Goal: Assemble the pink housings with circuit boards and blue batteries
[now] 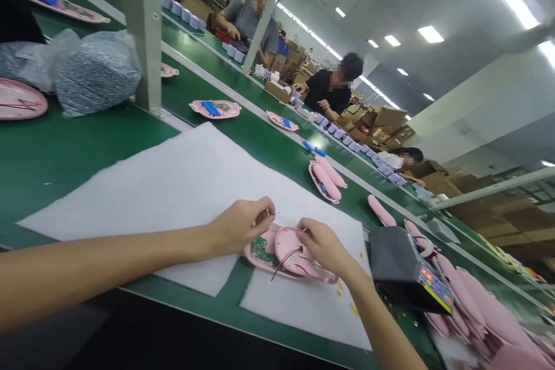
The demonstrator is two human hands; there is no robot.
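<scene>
In the head view a long pink plastic shell [321,275] lies on the white sheet, with a green circuit board [261,248] at its left end. A round pink piece [291,250] with a red and a black wire [284,261] rests over the shell. Gripping the right edge of that piece is my right hand [323,245], fingers curled. My left hand [243,224] hovers just above the shell's left end, thumb and fingertips pinched together. Whatever may be between those fingertips is too small to make out.
White sheets [173,179] cover part of the green bench. On the right stand a dark device with a lit panel [411,269] and a pile of pink shells [489,312]. A metal post [141,29] rises at left by a plastic-wrapped bundle [97,72]. Co-workers sit across.
</scene>
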